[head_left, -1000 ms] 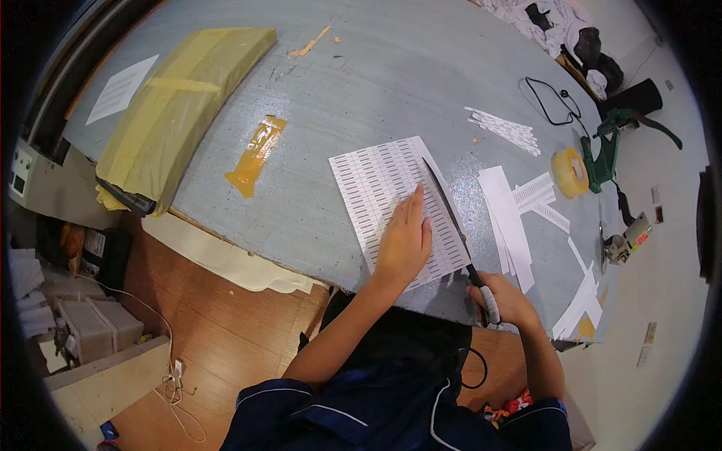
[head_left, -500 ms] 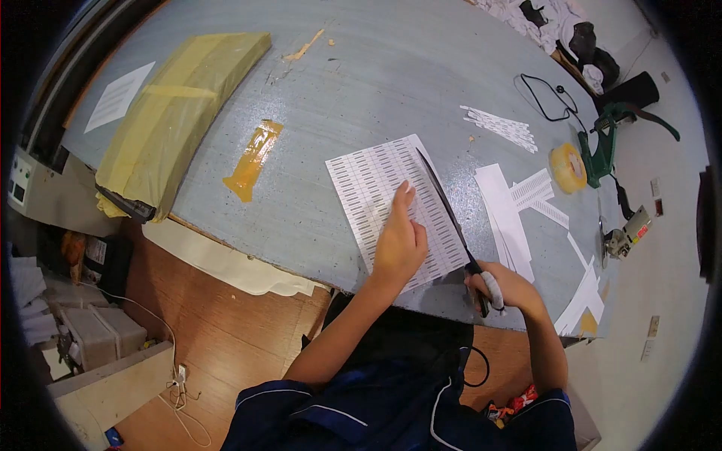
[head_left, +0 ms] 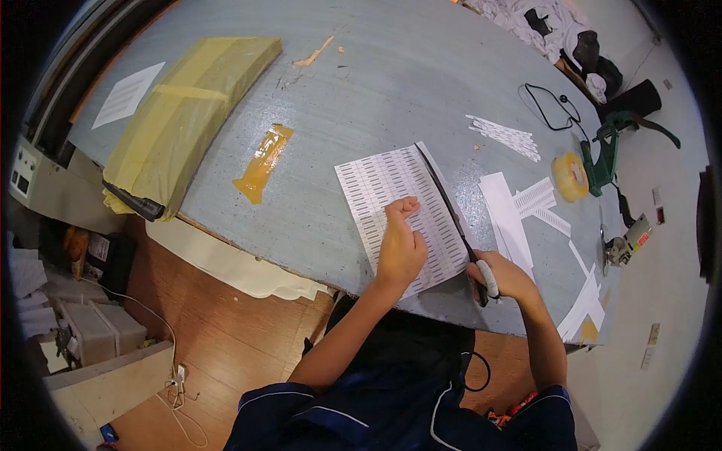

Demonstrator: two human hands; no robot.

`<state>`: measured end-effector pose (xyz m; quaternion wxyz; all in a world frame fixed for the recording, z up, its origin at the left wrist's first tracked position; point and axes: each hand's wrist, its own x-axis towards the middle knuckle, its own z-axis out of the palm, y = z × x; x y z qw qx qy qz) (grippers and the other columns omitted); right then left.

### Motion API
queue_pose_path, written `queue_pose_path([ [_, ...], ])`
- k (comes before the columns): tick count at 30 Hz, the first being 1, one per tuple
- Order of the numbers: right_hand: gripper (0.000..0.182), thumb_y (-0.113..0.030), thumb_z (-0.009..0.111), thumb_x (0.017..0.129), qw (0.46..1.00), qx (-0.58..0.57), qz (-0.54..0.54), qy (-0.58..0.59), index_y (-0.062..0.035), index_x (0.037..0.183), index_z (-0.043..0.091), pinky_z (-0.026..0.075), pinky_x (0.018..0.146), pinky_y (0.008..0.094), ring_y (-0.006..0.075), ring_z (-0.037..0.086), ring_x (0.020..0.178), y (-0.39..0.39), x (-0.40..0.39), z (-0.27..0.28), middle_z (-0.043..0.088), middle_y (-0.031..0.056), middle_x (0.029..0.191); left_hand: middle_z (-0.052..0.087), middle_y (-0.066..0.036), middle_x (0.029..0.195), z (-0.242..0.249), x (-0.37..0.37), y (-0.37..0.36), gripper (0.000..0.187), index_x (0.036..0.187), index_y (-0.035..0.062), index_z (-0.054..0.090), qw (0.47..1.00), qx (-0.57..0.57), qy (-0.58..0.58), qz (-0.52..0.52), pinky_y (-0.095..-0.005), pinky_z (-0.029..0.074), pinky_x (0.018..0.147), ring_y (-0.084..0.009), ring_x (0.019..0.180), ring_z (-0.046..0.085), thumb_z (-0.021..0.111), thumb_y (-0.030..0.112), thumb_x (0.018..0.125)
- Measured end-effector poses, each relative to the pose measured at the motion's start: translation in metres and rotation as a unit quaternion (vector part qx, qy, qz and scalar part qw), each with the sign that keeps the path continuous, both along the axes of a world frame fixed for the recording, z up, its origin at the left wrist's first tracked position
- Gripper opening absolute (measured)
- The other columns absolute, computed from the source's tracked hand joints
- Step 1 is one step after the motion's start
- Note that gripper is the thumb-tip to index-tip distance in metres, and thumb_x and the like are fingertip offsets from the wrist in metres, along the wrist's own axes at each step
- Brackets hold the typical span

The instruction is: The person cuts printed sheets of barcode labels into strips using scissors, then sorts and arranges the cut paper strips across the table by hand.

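Observation:
A white sheet (head_left: 368,184) printed with rows of short dark bars lies at the table's near edge. On top of it rests my left hand (head_left: 402,248), its fingers curled in. Whatever they hold, if anything, is hidden. My right hand (head_left: 508,276) grips the handles of long black scissors (head_left: 445,194), one loop wrapped in white. The blades run along the sheet's right side, almost to its far corner, and look nearly closed. Right of the scissors are white paper strips (head_left: 502,214) and short printed pieces (head_left: 535,197).
Further back lie a pile of thin cut strips (head_left: 505,137) and a black cord (head_left: 553,119). A tape roll (head_left: 569,178) stands by a green tool (head_left: 603,161). At left are a long yellow-wrapped package (head_left: 192,113), another sheet (head_left: 128,95) and brown tape (head_left: 263,165) stuck to the table.
My left hand's fingers, stretched out before, are now curled. The scissor blades lie further in along the sheet's right side. The whole view has shifted slightly.

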<state>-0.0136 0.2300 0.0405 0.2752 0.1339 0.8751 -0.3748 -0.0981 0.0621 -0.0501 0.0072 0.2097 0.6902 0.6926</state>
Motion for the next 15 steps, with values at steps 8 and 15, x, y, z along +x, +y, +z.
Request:
queue_pose_path([
  [8, 0.031, -0.022, 0.052, 0.088, 0.999, 0.002, -0.031, -0.026, 0.0084, 0.081, 0.056, 0.047, 0.045, 0.0301, 0.0191, 0.061, 0.046, -0.007, -0.003, 0.008, 0.059, 0.0127, 0.057, 0.044, -0.028, 0.118, 0.003, 0.0, -0.001, 0.04, 0.11, -0.004, 0.028, 1.0, 0.013, -0.012, -0.006, -0.0402, 0.037, 0.1, -0.0377, 0.116, 0.05, 0.032, -0.015, 0.072],
  [15, 0.031, -0.023, 0.052, 0.089, 0.999, -0.033, -0.006, -0.029, 0.0069, 0.081, 0.056, 0.047, 0.045, 0.0301, 0.0185, 0.062, 0.048, 0.003, -0.006, 0.009, 0.059, 0.0105, 0.058, 0.044, -0.027, 0.118, 0.002, 0.0, -0.001, 0.041, 0.11, -0.0035, 0.028, 1.0, 0.015, -0.007, -0.008, -0.0402, 0.037, 0.1, -0.0371, 0.116, 0.05, 0.032, -0.016, 0.071],
])
